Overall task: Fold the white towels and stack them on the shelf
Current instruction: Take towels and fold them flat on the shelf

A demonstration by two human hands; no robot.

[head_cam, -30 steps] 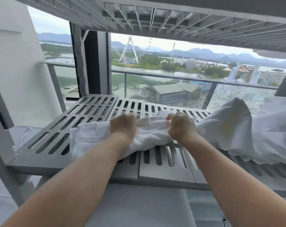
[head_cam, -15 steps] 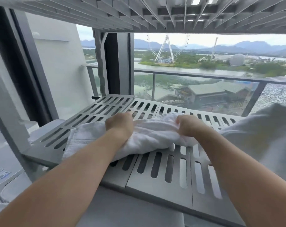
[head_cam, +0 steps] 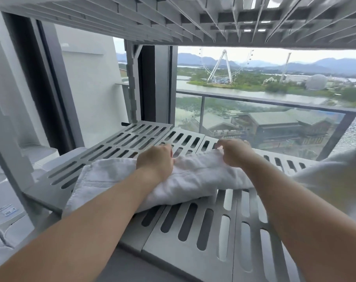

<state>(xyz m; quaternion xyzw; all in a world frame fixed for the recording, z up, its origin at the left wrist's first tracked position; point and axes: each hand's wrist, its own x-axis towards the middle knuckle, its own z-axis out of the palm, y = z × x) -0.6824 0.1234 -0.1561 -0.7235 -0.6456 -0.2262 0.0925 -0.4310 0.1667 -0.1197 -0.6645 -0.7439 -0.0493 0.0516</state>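
Two hands work one white towel on the slatted shelf, mid-fold.
From the left, we see the white towel (head_cam: 112, 180) lying across the shelf (head_cam: 169, 253), its banded end reaching the near left edge and the rest already doubled into a thick, long strip. The left hand (head_cam: 155, 162) sits on its middle, fingers curled down over the far edge and gripping the cloth. Just beside it, the right hand (head_cam: 234, 154) has its fingers bent and pinches the far edge further along. At the far right a loose heap of white towels (head_cam: 335, 180) lies on the same shelf, blurred. We judge that the folding step is in hand and that stacking is not yet begun. Next, we think, both hands must draw the far edge evenly toward us, then press it flat so the bundle sits square on the slats.
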